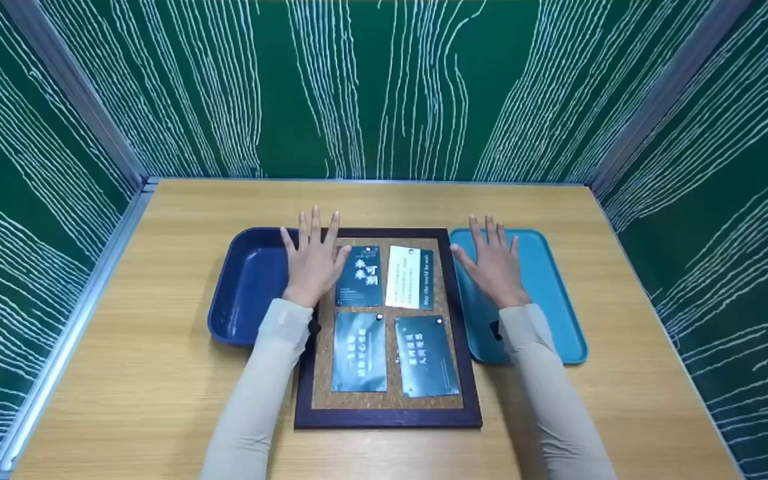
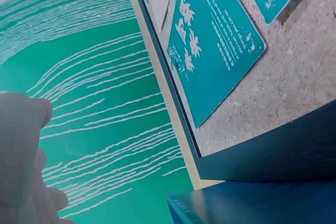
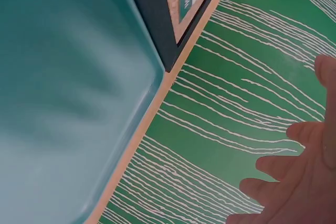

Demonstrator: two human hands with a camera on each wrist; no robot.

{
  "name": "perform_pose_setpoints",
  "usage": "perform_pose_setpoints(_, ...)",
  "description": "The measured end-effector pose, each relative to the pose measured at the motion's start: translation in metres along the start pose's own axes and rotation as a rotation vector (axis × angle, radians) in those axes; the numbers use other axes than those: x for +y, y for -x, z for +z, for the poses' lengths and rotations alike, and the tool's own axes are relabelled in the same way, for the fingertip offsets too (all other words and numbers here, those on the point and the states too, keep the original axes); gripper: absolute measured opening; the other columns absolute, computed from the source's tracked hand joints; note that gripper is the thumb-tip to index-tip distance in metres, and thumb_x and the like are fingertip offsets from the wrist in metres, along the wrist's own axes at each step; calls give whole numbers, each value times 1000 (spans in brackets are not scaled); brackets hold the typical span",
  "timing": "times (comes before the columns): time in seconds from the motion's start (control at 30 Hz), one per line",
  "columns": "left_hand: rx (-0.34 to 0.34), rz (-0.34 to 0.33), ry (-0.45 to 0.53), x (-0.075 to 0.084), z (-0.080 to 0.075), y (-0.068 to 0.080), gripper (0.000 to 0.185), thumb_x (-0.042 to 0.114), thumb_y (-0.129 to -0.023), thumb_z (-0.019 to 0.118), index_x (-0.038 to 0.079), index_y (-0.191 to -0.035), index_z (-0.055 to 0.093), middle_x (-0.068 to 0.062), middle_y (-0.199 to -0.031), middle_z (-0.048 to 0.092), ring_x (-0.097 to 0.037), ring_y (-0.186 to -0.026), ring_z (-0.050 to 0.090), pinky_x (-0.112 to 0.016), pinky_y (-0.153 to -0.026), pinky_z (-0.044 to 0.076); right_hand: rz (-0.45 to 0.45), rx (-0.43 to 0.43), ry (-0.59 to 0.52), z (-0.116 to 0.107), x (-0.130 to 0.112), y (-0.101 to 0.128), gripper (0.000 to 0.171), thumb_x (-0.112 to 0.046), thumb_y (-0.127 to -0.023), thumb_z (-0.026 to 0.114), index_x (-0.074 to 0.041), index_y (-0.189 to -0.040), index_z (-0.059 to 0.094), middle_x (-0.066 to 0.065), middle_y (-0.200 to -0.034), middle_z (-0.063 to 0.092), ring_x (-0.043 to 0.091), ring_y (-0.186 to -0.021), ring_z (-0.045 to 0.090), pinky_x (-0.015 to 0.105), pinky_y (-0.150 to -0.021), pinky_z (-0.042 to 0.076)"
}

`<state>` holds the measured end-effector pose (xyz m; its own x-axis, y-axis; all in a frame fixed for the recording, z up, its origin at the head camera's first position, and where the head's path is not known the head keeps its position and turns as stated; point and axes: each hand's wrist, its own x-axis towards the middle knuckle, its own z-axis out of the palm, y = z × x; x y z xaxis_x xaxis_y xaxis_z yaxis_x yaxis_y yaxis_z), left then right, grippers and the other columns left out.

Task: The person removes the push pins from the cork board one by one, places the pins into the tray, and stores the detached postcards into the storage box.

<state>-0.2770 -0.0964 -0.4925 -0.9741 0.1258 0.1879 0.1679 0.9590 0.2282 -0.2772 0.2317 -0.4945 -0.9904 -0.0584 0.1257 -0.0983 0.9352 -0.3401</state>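
Both hands are spread flat, fingers straight, holding nothing. The left hand (image 1: 313, 257) hovers over the edge between the dark blue tray (image 1: 245, 293) and the cork board (image 1: 387, 393); the right hand (image 1: 493, 261) is over the light blue tray (image 1: 551, 300). Four cards are pinned to the board, which lies on the desk (image 1: 157, 373) between the trays.
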Motion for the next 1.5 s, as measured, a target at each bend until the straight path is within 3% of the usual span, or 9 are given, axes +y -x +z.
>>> perform_pose_setpoints(0.23,-5,17,14,3,2,5,68,53,-100,33,29,-156,4,-13,-163,-3,-37,-149,-4,-66,-115,-1,28,7,-151,-2,2,2,76,-60,-97,36,-17,-156,14,15,-162,12,39,-148,14,58,-119,7)
perform_pose_setpoints(0.4,-14,50,25,8,2,10,67,51,-100,36,28,-156,7,-14,-163,1,-37,-149,-2,-65,-116,1,43,18,-295,-3,3,5,75,-61,-96,38,-14,-153,26,15,-159,24,37,-146,23,58,-116,21)
perform_pose_setpoints(0.6,-60,110,26,19,7,20,68,47,-101,38,29,-156,4,-12,-163,-1,-35,-149,0,-61,-118,3,29,11,-468,-2,8,10,61,-47,-98,48,-6,-143,43,18,-143,48,35,-128,48,52,-106,41)
perform_pose_setpoints(0.7,-87,138,46,25,10,26,67,47,-101,38,29,-156,5,-11,-163,-1,-34,-150,0,-60,-118,2,26,-6,-534,-1,11,12,56,-44,-98,50,-5,-138,50,17,-135,55,33,-118,54,48,-101,45)
perform_pose_setpoints(1.1,-110,230,72,41,18,47,63,47,-101,37,28,-156,11,-10,-163,5,-32,-150,5,-56,-120,4,87,-176,-681,6,21,17,38,-33,-95,60,-2,-117,66,17,-107,67,23,-85,65,43,-80,57)
perform_pose_setpoints(1.23,-130,268,65,47,21,54,62,45,-102,37,25,-156,13,-13,-162,9,-33,-149,9,-56,-119,7,93,-250,-667,10,25,20,35,-33,-94,62,-3,-111,67,15,-103,67,27,-84,65,39,-78,57)
perform_pose_setpoints(1.37,-168,299,49,56,27,61,63,44,-102,38,24,-156,13,-13,-162,11,-34,-149,11,-56,-119,11,82,-336,-664,12,27,23,34,-35,-92,64,-5,-108,68,17,-100,66,33,-86,62,44,-82,54)
perform_pose_setpoints(1.5,-196,317,58,66,32,68,63,43,-101,40,24,-156,15,-13,-162,13,-33,-148,13,-55,-119,14,47,-399,-644,14,27,25,33,-35,-91,65,-6,-106,69,14,-100,66,27,-85,60,41,-81,53)
